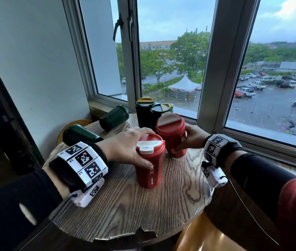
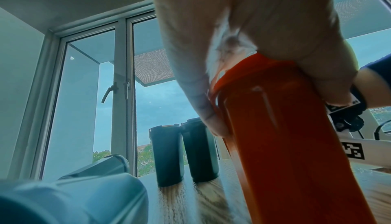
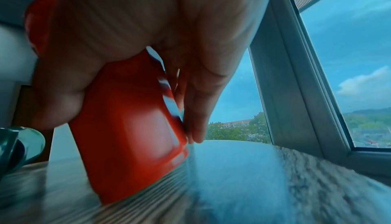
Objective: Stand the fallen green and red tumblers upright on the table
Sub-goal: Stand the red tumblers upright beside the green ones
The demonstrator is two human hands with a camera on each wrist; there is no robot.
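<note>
Two red tumblers stand on the round wooden table point(image 1: 125, 214). The near red tumbler point(image 1: 150, 169) is upright, and my left hand point(image 1: 134, 149) grips it just under its white-flapped lid, as the left wrist view shows on the red tumbler point(image 2: 285, 144). The far red tumbler point(image 1: 170, 136) leans toward the window on its base edge, held low down by my right hand point(image 1: 187, 140); the right wrist view shows this tumbler point(image 3: 131, 127) tilted. Two green tumblers point(image 1: 114, 117) point(image 1: 81, 134) lie on their sides at the left. Two more green tumblers point(image 1: 144, 111) point(image 1: 161, 110) stand upright behind.
The window sill and frame point(image 1: 216, 105) run close behind the table, with a wall on the left. The table's front edge point(image 1: 125, 236) is chipped. A yellow chair seat point(image 1: 207, 238) sits below at the right. Bare wood lies in front of the near tumbler.
</note>
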